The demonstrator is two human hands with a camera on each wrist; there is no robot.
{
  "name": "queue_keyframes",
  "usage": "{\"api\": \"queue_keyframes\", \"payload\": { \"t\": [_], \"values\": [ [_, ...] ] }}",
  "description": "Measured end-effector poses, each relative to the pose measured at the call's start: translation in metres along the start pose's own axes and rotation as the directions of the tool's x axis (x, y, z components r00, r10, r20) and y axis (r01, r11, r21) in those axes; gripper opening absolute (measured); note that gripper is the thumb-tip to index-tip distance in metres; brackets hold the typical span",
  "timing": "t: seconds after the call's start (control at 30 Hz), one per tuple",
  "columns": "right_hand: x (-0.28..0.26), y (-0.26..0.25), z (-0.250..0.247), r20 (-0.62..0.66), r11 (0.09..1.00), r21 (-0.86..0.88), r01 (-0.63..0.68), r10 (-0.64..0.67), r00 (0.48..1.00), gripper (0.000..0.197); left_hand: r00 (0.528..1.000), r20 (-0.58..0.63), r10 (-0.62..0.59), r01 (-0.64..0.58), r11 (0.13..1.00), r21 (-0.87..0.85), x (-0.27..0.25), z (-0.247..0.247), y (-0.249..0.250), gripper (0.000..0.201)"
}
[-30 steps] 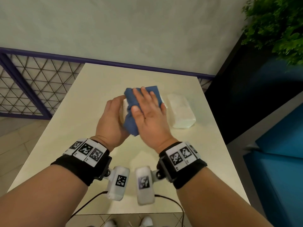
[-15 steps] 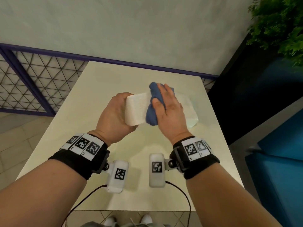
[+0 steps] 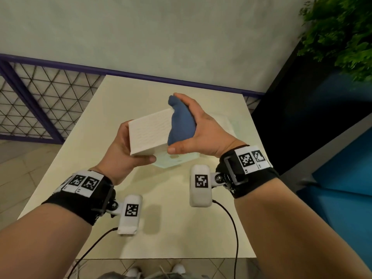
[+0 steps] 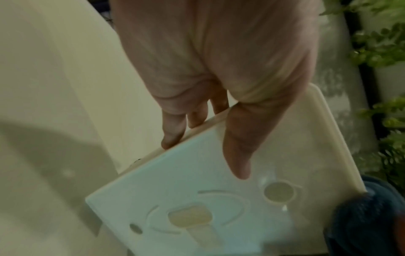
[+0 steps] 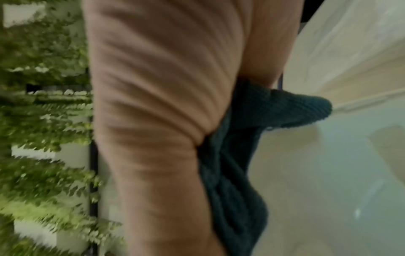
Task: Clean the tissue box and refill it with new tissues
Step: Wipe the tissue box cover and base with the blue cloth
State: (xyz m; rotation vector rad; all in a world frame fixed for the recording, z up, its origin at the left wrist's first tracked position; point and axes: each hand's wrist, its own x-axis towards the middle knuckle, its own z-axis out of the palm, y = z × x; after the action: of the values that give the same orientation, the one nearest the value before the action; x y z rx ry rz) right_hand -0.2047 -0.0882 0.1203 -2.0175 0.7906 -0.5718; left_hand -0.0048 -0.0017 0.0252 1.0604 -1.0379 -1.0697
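Note:
My left hand (image 3: 124, 152) grips a white ribbed tissue box (image 3: 151, 131) and holds it tilted above the table, thumb under its near edge. In the left wrist view the thumb of the left hand (image 4: 219, 69) lies across the box's pale bottom face (image 4: 197, 181), which has round and curved cut-outs. My right hand (image 3: 203, 129) holds a bunched blue cloth (image 3: 181, 121) against the right end of the box. The right wrist view shows my palm (image 5: 153, 104) wrapped round the cloth (image 5: 236, 155). A white tissue pack (image 3: 228, 123) lies on the table, mostly hidden behind my right hand.
The cream table (image 3: 161, 228) stands against a pale wall, with a purple mesh railing (image 3: 40, 101) at the left. A dark panel and a green plant (image 3: 342, 37) are at the right, with blue seating below. Cables hang from both wrist cameras over the near edge.
The box has been lifted off the table and tipped so its bottom faces me. The cloth has gone from the top of the box to its right end.

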Motion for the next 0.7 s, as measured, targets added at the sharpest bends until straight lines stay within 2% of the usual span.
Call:
{"api": "queue_keyframes", "payload": {
  "t": [0.1, 0.17, 0.2, 0.23, 0.27, 0.33, 0.37, 0.43, 0.47, 0.53, 0.57, 0.6, 0.63, 0.67, 0.7],
  "values": [
    [0.003, -0.005, 0.006, 0.03, 0.992, -0.119, 0.035, -0.032, 0.999, 0.109, 0.995, 0.054, -0.089, 0.092, 0.994, -0.055, -0.005, -0.007, -0.003, 0.089],
    [0.005, -0.007, 0.013, 0.007, 0.982, -0.184, 0.046, -0.045, 0.999, 0.103, 0.977, 0.081, -0.195, 0.2, 0.978, -0.053, -0.006, -0.015, 0.004, 0.103],
    [0.005, -0.008, 0.016, 0.002, 0.976, -0.213, 0.046, -0.046, 0.999, 0.101, 0.971, 0.095, -0.22, 0.22, 0.976, 0.011, -0.005, -0.019, 0.011, 0.112],
    [0.006, -0.008, 0.02, 0.007, 0.967, -0.251, 0.046, -0.046, 0.999, 0.099, 0.971, 0.096, -0.219, 0.201, 0.965, 0.168, -0.003, -0.021, 0.02, 0.119],
    [0.007, -0.008, 0.024, 0.02, 0.951, -0.306, 0.055, -0.051, 0.998, 0.098, 0.976, 0.079, -0.205, 0.158, 0.905, 0.394, 0.0, -0.021, 0.029, 0.124],
    [0.012, -0.01, 0.033, 0.053, 0.897, -0.435, 0.083, -0.066, 0.996, 0.097, 0.99, 0.064, -0.126, 0.038, 0.672, 0.739, 0.008, -0.014, 0.038, 0.125],
    [0.013, -0.013, 0.039, 0.05, 0.871, -0.483, 0.09, -0.075, 0.996, 0.096, 0.992, 0.088, -0.092, -0.017, 0.587, 0.809, 0.012, -0.009, 0.039, 0.122],
    [0.014, -0.018, 0.055, 0.009, 0.841, -0.531, 0.108, -0.122, 0.992, 0.094, 0.99, 0.14, -0.013, -0.117, 0.474, 0.873, 0.017, -0.005, 0.035, 0.109],
    [0.013, -0.02, 0.064, -0.009, 0.824, -0.551, 0.131, -0.164, 0.986, 0.092, 0.985, 0.165, 0.039, -0.166, 0.414, 0.895, 0.018, -0.002, 0.034, 0.099],
    [0.009, -0.017, 0.078, -0.035, 0.816, -0.544, 0.193, -0.252, 0.967, 0.083, 0.958, 0.209, 0.198, -0.264, 0.316, 0.911, 0.015, -0.001, 0.031, 0.066],
    [0.006, -0.014, 0.081, -0.065, 0.849, -0.484, 0.213, -0.277, 0.959, 0.076, 0.956, 0.171, 0.239, -0.246, 0.331, 0.911, 0.013, -0.004, 0.03, 0.055],
    [0.002, -0.01, 0.081, -0.129, 0.901, -0.382, 0.204, -0.271, 0.954, 0.068, 0.976, 0.07, 0.208, -0.152, 0.413, 0.898, 0.008, -0.006, 0.031, 0.059],
    [-0.001, -0.008, 0.076, -0.23, 0.955, -0.247, 0.161, -0.219, 0.948, 0.062, 0.997, -0.027, 0.076, -0.015, 0.508, 0.861, 0.005, -0.01, 0.029, 0.074],
    [-0.003, -0.005, 0.068, -0.343, 0.99, -0.089, 0.108, -0.132, 0.93, 0.058, 0.995, -0.084, -0.044, 0.094, 0.564, 0.82, 0.003, -0.015, 0.025, 0.087],
    [-0.005, -0.003, 0.056, -0.446, 0.996, 0.06, 0.069, -0.035, 0.894, 0.056, 0.991, -0.098, -0.089, 0.131, 0.576, 0.807, 0.001, -0.02, 0.022, 0.093]
  ]
}}
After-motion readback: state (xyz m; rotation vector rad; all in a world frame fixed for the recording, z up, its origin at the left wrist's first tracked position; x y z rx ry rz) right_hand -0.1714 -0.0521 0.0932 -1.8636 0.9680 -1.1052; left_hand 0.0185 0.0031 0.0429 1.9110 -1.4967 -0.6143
